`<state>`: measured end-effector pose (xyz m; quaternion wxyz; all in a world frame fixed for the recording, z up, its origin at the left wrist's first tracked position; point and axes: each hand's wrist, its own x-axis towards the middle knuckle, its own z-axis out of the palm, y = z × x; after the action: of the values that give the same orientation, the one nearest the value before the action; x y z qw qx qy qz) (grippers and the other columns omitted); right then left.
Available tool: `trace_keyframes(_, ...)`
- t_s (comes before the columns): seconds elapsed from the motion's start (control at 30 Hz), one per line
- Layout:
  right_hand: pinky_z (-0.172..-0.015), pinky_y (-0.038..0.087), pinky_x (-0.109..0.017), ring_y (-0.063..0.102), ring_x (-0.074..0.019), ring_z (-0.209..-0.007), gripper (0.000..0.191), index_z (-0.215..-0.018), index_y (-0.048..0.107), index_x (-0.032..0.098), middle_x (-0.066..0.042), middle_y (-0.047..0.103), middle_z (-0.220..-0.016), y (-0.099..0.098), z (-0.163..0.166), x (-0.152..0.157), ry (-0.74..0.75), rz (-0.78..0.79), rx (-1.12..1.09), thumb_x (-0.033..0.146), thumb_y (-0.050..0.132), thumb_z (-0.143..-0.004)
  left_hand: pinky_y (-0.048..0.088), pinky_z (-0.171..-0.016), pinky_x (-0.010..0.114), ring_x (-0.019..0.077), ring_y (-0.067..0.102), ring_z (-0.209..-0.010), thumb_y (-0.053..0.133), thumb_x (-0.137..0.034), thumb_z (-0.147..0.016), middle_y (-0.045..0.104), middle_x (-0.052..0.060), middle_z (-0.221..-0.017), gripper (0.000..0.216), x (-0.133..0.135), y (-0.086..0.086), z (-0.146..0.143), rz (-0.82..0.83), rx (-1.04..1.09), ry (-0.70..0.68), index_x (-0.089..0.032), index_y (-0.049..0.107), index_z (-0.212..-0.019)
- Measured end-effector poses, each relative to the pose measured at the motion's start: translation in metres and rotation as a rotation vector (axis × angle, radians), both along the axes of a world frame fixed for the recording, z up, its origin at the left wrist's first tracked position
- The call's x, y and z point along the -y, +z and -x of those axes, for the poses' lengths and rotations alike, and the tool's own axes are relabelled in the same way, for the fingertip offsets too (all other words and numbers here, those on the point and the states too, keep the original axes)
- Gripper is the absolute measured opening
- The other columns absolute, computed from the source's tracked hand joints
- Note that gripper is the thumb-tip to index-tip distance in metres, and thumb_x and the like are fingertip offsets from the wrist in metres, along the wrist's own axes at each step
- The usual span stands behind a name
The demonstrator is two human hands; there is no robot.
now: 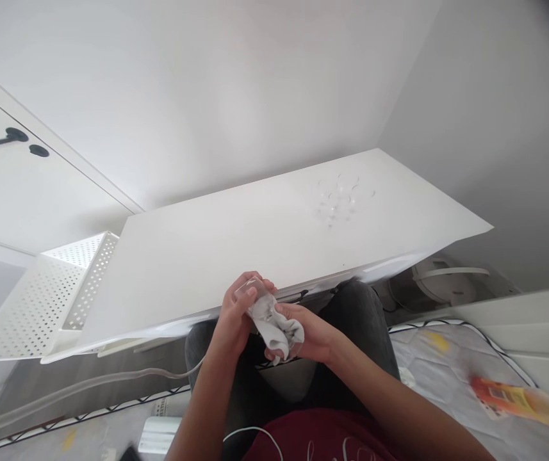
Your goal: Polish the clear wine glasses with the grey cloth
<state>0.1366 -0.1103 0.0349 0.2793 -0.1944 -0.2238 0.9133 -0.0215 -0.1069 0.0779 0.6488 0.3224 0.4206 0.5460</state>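
Observation:
Both hands meet over my lap, just off the front edge of the white table [226,237]. My left hand [236,314] is wrapped around a transparent container [254,286], probably a small cup or glass. Bunched against its lower end is a white cloth [273,330] with greyish folds. My right hand [315,333] grips this cloth, pressing it to the container; some of its fingers are hidden beneath. How far the cloth reaches inside cannot be made out. On the right part of the tabletop lie several small transparent pieces or drops [337,200].
A white perforated basket [29,314] hangs at the table's left end. A pale hose [86,384] runs across the lower left. Below right are a round metallic bin-like object [440,285] and a blurred orange-yellow packet [514,400] on a quilted mattress [423,358].

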Motion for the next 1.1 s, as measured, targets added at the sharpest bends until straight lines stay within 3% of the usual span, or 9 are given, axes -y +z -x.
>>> trace_keyframes(0.1, -0.078, 0.053, -0.038, 0.063, -0.0195, -0.076, 0.047, -0.106, 0.066, 0.021, -0.003, 0.067, -0.087, 0.004, -0.003, 0.002, -0.041, -0.199, 0.112, 0.062, 0.076, -0.087, 0.054, -0.075, 0.031, 0.02, 0.068, -0.084, 0.078, -0.042, -0.087, 0.071, 0.007, -0.093, 0.034, 0.003, 0.006, -0.006, -0.085, -0.171, 0.098, -0.019, 0.063, -0.106)
trace_keyframes(0.2, -0.092, 0.048, -0.039, 0.063, -0.0238, -0.096, 0.037, -0.118, 0.066, 0.022, -0.007, 0.07, -0.103, 0.01, -0.005, 0.002, -0.264, -0.621, 0.541, 0.045, 0.077, -0.091, 0.054, -0.085, 0.032, 0.0198, 0.068, -0.091, 0.08, -0.035, -0.086, 0.073, 0.006, -0.098, 0.029, 0.007, 0.011, -0.015, -0.16, -0.555, 0.31, -0.02, 0.063, -0.103)
trace_keyframes(0.27, -0.095, 0.047, -0.041, 0.062, -0.0261, -0.1, 0.034, -0.12, 0.066, 0.022, -0.008, 0.071, -0.103, 0.011, -0.005, 0.002, -0.344, -0.748, 0.713, 0.04, 0.076, -0.092, 0.053, -0.085, 0.031, 0.0195, 0.068, -0.092, 0.082, -0.035, -0.084, 0.073, 0.006, -0.099, 0.029, 0.007, 0.01, -0.017, -0.164, -0.59, 0.361, -0.02, 0.063, -0.102)
trace_keyframes(0.47, -0.075, 0.054, -0.038, 0.064, -0.0218, -0.074, 0.049, -0.107, 0.067, 0.018, -0.004, 0.067, -0.082, -0.003, 0.001, -0.005, 0.009, -0.333, 0.224, 0.064, 0.067, -0.091, 0.051, -0.067, 0.027, 0.0157, 0.063, -0.076, 0.079, -0.039, -0.085, 0.067, 0.004, -0.086, 0.029, -0.003, 0.002, -0.012, 0.019, -0.074, 0.202, -0.019, 0.062, -0.098)
trace_keyframes(0.53, -0.078, 0.053, -0.038, 0.064, -0.0224, -0.08, 0.044, -0.108, 0.069, 0.019, -0.005, 0.07, -0.088, -0.005, 0.001, -0.009, -0.122, -0.451, 0.332, 0.059, 0.071, -0.09, 0.051, -0.072, 0.026, 0.0154, 0.064, -0.08, 0.082, -0.035, -0.083, 0.068, 0.004, -0.089, 0.028, -0.002, 0.003, -0.014, -0.021, -0.178, 0.298, -0.019, 0.062, -0.097)
trace_keyframes(0.67, -0.089, 0.051, -0.04, 0.062, -0.0267, -0.093, 0.027, -0.109, 0.074, 0.024, -0.007, 0.072, -0.094, -0.002, -0.003, -0.012, -0.653, -0.779, 0.718, 0.043, 0.075, -0.09, 0.052, -0.085, 0.029, 0.0168, 0.065, -0.093, 0.081, -0.03, -0.085, 0.069, 0.004, -0.096, 0.025, 0.0, 0.009, -0.018, -0.186, -0.341, 0.504, -0.021, 0.063, -0.099)
trace_keyframes(0.77, -0.077, 0.052, -0.035, 0.061, -0.0208, -0.076, 0.029, -0.117, 0.07, 0.028, -0.001, 0.068, -0.083, 0.003, 0.0, -0.007, -0.806, -0.542, 0.693, 0.047, 0.069, -0.096, 0.051, -0.09, 0.031, 0.0167, 0.065, -0.095, 0.077, -0.028, -0.088, 0.066, 0.002, -0.094, 0.021, -0.004, 0.013, -0.015, -0.285, -0.235, 0.615, -0.022, 0.062, -0.101)
trace_keyframes(0.93, -0.079, 0.057, -0.038, 0.069, -0.0246, -0.091, 0.052, -0.117, 0.072, 0.027, -0.007, 0.075, -0.099, 0.014, 0.02, -0.001, -0.524, -0.057, 0.17, 0.071, 0.053, -0.097, 0.052, -0.095, 0.038, 0.0177, 0.065, -0.094, 0.076, -0.028, -0.089, 0.064, 0.002, -0.097, 0.027, -0.006, 0.01, -0.022, -0.549, -0.208, 0.635, -0.025, 0.058, -0.109)
trace_keyframes(1.1, -0.081, 0.06, -0.04, 0.071, -0.0256, -0.094, 0.057, -0.12, 0.071, 0.026, -0.009, 0.075, -0.103, 0.016, 0.022, -0.006, -0.607, -0.03, 0.208, 0.074, 0.049, -0.097, 0.056, -0.095, 0.046, 0.0215, 0.069, -0.092, 0.081, -0.021, -0.084, 0.069, 0.004, -0.099, 0.038, 0.007, 0.006, -0.04, -0.802, -0.455, 0.576, -0.024, 0.054, -0.111)
